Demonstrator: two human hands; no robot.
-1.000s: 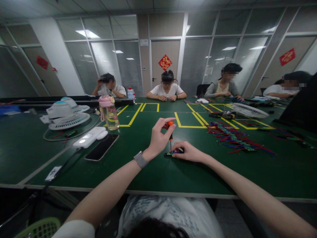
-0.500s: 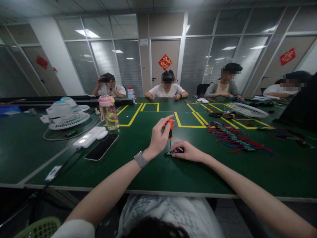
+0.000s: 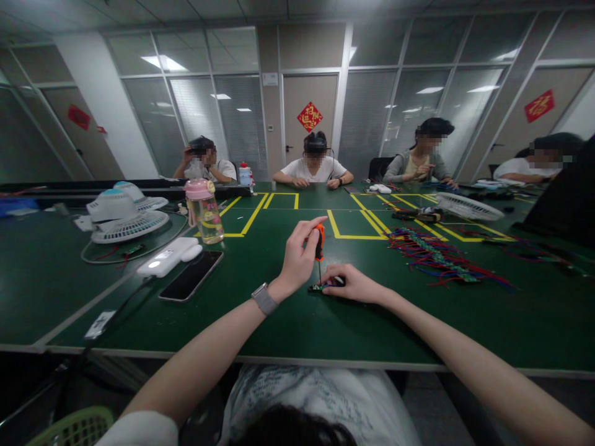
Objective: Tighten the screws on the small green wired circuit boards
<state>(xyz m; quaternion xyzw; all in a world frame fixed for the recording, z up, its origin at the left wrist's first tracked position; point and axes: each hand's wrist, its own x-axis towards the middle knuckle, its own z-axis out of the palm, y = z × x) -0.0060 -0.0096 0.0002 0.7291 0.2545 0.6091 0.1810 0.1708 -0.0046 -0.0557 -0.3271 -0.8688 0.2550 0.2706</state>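
My left hand (image 3: 297, 260) is closed around the orange handle of a small screwdriver (image 3: 319, 243), which stands upright. Its tip rests on a small green circuit board (image 3: 318, 288) lying on the green table (image 3: 297, 328). My right hand (image 3: 353, 284) lies just right of the board, its fingers pressed on the board's right end and pinning it to the table. A grey watch sits on my left wrist.
A phone (image 3: 190, 275), a white power bank (image 3: 170, 256), a pink-lidded bottle (image 3: 203, 210) and white desk fans (image 3: 123, 217) stand at the left. A heap of coloured wires (image 3: 437, 259) lies at the right. Several people sit along the far side.
My left fingers have shifted slightly on the screwdriver handle, which now stands a bit straighter. My right hand and the board have stayed in place.
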